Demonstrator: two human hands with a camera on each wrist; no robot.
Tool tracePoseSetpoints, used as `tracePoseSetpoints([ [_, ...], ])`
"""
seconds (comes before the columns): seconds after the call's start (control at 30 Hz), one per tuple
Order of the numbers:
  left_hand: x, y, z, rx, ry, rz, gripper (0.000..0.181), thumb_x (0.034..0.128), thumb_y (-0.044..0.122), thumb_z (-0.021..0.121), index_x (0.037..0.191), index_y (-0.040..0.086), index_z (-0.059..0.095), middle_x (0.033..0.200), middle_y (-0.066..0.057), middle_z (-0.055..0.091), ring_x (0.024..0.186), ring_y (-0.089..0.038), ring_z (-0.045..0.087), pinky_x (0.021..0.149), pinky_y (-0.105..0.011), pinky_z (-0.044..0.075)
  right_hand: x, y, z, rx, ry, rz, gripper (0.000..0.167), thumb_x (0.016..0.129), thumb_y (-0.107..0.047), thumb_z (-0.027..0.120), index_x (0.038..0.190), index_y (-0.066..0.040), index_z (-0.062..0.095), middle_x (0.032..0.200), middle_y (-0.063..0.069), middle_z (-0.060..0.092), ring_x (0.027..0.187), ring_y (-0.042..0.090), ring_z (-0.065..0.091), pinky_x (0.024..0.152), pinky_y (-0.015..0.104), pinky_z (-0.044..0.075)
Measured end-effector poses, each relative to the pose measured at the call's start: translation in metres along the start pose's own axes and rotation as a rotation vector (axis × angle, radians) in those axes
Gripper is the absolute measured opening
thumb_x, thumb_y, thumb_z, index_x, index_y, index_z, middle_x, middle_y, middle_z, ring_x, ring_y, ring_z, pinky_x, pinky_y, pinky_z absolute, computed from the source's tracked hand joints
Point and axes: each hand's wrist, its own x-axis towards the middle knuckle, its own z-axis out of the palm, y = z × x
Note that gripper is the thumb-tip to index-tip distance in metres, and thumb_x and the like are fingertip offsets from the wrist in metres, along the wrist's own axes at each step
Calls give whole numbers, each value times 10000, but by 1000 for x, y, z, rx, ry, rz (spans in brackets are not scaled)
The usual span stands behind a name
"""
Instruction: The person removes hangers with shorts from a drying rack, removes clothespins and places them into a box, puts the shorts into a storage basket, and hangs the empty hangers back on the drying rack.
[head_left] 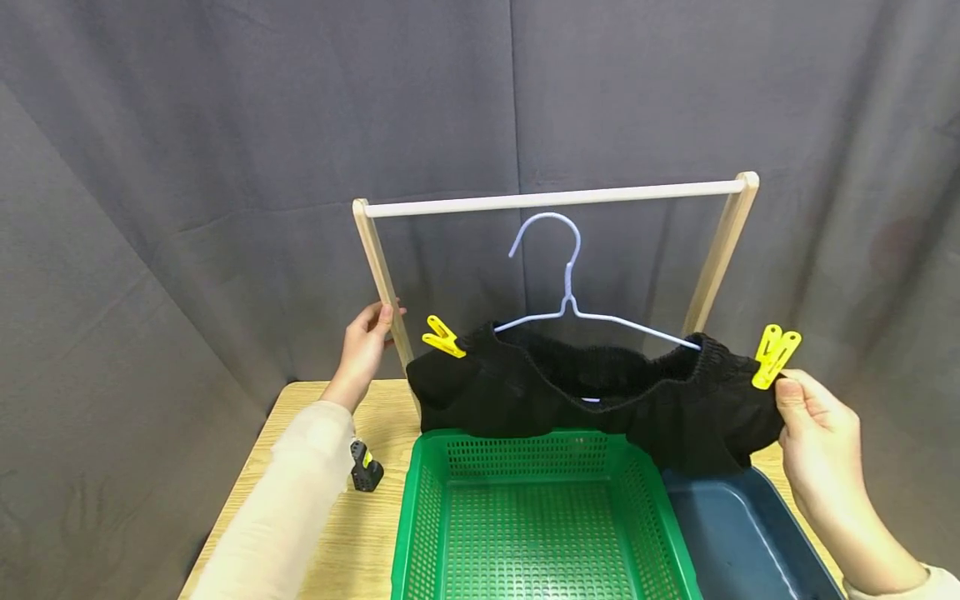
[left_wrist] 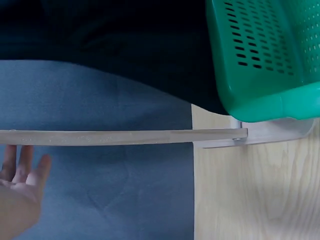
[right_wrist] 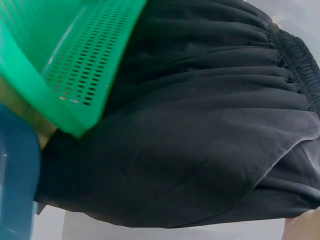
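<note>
My left hand [head_left: 363, 346] holds the left wooden post [head_left: 378, 258] of a small clothes rack, thumb in front and a fingertip showing past it. At the right, my right hand [head_left: 821, 429] pinches the end of a black garment [head_left: 525, 387], beside a yellow clothespin [head_left: 776, 354]. Another yellow clothespin [head_left: 444, 337] is on the garment's left end. A pale lavender hanger [head_left: 568, 287] sits inside the garment, its hook appearing just below the rack's white bar [head_left: 555, 198]. The right wrist view shows the garment's gathered band [right_wrist: 295, 67]; only part of my right hand appears there.
A green perforated basket [head_left: 408, 533] stands in front of the garment. A dark blue tray [head_left: 787, 521] lies right of it. Left of the basket, a small black object [head_left: 366, 468] with a yellow part sits on the wooden table [head_left: 337, 533]. Grey curtains hang behind.
</note>
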Motion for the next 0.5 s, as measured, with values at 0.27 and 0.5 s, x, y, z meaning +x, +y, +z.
tracePoseSetpoints([
  [0.27,-4,2,-8,71,34,-36,521,1058,320,475,1428,-48,462,1348,-259,536,1251,-354,516,1038,-466,427,-20,26,-9,139,-81,-28,275,1020,-40,507,921,-171,728,711,-78,590,618,56,467,535,146,366],
  [0.5,-15,-5,-20,88,42,-9,468,1052,330,488,1378,-2,540,1313,-211,588,1203,-335,554,1010,-494,441,-33,49,-14,114,-98,28,278,1029,-76,506,883,-201,707,727,-104,547,674,39,462,547,146,348],
])
